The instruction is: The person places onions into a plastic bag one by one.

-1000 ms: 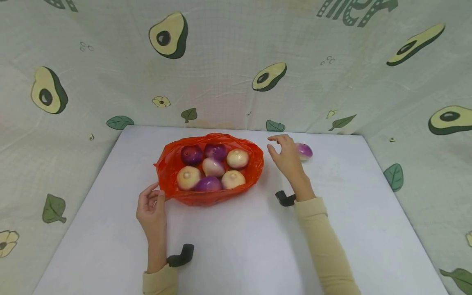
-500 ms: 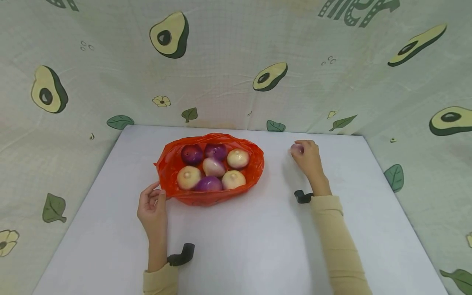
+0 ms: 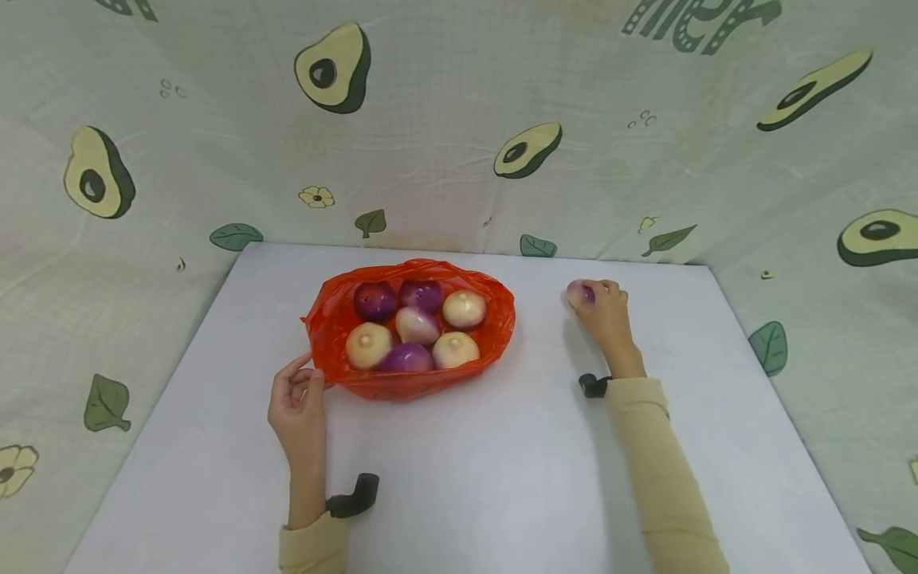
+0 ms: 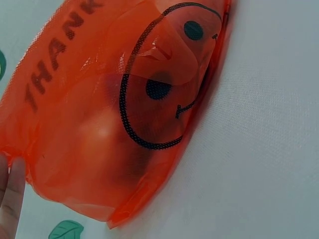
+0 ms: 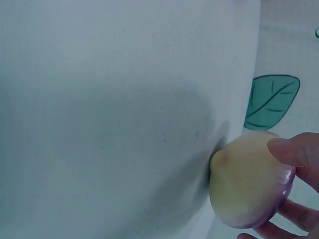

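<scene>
A red plastic bag [image 3: 387, 388] sits on the white table with its mouth spread wide. Several purple and cream onions [image 3: 417, 325] lie inside it. At the bag's near left corner, my left hand [image 3: 296, 402] pinches the rim; in the left wrist view its fingers [image 4: 12, 191] meet the crumpled plastic. To the right of the bag, my right hand [image 3: 605, 315] grips a single onion [image 5: 249, 179] between thumb and curled fingers. That onion's cream end with the nub faces down toward the tabletop, touching or very close to it.
The white table [image 3: 459, 478] ends at the back against a cloth [image 3: 430, 135] printed with avocados and leaves, which also hangs at both sides. A black wrist mount [image 3: 355, 496] is on the left wrist, another black mount [image 3: 594, 386] on the right.
My right hand has moved right, from beside the bag to the lone onion, and taken hold of it. The left hand stays at the bag's corner; the bag has not moved.
</scene>
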### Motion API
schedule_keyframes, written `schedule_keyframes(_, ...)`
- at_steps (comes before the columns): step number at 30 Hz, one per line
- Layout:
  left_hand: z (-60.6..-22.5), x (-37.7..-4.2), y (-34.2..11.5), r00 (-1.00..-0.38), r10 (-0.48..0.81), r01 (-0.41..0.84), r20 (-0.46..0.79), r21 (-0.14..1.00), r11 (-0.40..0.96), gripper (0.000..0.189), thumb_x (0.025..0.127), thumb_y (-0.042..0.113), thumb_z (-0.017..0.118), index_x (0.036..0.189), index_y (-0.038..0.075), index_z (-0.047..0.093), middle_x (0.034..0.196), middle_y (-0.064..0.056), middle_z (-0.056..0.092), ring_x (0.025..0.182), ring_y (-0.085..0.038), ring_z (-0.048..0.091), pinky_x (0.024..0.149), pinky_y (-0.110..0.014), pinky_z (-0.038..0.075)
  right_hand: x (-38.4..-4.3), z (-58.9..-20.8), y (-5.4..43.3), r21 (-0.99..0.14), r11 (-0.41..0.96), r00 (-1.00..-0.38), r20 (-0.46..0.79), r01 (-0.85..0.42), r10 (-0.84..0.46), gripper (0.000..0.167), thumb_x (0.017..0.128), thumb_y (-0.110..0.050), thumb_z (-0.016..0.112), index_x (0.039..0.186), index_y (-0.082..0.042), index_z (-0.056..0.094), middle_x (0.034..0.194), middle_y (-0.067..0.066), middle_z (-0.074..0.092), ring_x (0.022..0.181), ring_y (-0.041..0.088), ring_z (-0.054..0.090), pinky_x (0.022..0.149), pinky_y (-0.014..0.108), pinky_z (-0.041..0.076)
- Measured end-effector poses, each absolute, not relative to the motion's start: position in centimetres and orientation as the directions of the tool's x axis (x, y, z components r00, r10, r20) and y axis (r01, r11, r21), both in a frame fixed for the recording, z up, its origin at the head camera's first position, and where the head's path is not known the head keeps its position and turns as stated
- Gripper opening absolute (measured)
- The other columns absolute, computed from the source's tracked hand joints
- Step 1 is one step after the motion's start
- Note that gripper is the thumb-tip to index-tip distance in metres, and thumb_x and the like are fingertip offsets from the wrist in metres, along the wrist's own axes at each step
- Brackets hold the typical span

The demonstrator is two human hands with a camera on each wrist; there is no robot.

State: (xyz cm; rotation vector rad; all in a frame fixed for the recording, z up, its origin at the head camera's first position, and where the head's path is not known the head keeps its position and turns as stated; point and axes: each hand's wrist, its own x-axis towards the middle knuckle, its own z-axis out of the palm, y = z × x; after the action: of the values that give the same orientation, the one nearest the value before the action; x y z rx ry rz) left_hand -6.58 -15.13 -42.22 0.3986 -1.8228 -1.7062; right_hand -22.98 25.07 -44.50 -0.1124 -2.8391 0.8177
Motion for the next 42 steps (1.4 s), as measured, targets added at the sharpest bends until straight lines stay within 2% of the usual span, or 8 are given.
schedule_keyframes(9, -41.8, -6.4, -14.9, -0.773, -0.598, 0.161, 0.211, 0.977, 0.137, 0.029, 0.09, 0.006, 0.056, 0.116, -0.007, 0.057, 0.087, -0.005, 0.058, 0.074, -0.011, 0.058, 0.074, -0.011, 0.052, -23.6, -44.4, 25.3, -0.458, 0.887, -0.99, 0.096, 0.05, 0.105, 0.041, 0.087, -0.009, 0.053, 0.127, -0.003, 0.046, 0.127, 0.03, 0.036, 0.111, 0.048, 0.034, 0.085, 0.061, 0.042)
schedule_keyframes(15, -42.0, -6.3, -14.9, -0.774, -0.597, 0.169, 0.211, 0.977, 0.126, 0.03, 0.089, 0.007, 0.058, 0.116, -0.007, 0.057, 0.087, -0.003, 0.058, 0.074, -0.01, 0.059, 0.074, -0.01, 0.051, -23.9, -44.1, 25.5, -0.405, 0.91, -0.994, 0.013, 0.09, 0.104, 0.048, 0.088, -0.014, 0.053, 0.133, -0.005, 0.039, 0.128, 0.031, 0.033, 0.112, 0.049, 0.035, 0.088, 0.063, 0.043)
schedule_keyframes(26, -41.9, -6.3, -15.0, -0.777, -0.589, 0.18, 0.222, 0.975, 0.131, 0.03, 0.09, 0.007, 0.057, 0.116, -0.007, 0.057, 0.087, -0.005, 0.058, 0.074, -0.011, 0.058, 0.074, -0.011, 0.051, -23.6, -44.1, 25.9, -0.408, 0.908, -0.994, 0.004, 0.099, 0.11, 0.054, 0.084, -0.018, 0.059, 0.132, -0.005, 0.039, 0.124, 0.031, 0.037, 0.106, 0.05, 0.041, 0.088, 0.062, 0.042)
schedule_keyframes(36, -41.9, -6.3, -15.0, -0.778, -0.589, 0.181, 0.22, 0.976, 0.124, 0.03, 0.09, 0.007, 0.057, 0.116, -0.008, 0.056, 0.087, -0.004, 0.057, 0.074, -0.012, 0.057, 0.074, -0.01, 0.051, -23.0, -43.9, 25.4, -0.42, 0.906, -0.998, -0.003, 0.051, 0.055, 0.056, 0.083, -0.023, 0.066, 0.129, -0.001, 0.042, 0.116, 0.026, 0.045, 0.1, 0.044, 0.048, 0.095, 0.057, 0.041)
schedule_keyframes(42, -41.9, -6.3, -15.0, -0.778, -0.591, 0.175, 0.214, 0.977, 0.123, 0.03, 0.09, 0.006, 0.056, 0.116, -0.008, 0.057, 0.086, -0.005, 0.058, 0.074, -0.011, 0.057, 0.074, -0.011, 0.052, -22.4, -43.8, 24.7, -0.448, 0.893, -0.999, 0.004, 0.047, 0.054, 0.059, 0.082, -0.03, 0.067, 0.127, 0.0, 0.043, 0.113, 0.025, 0.048, 0.097, 0.042, 0.052, 0.093, 0.056, 0.043)
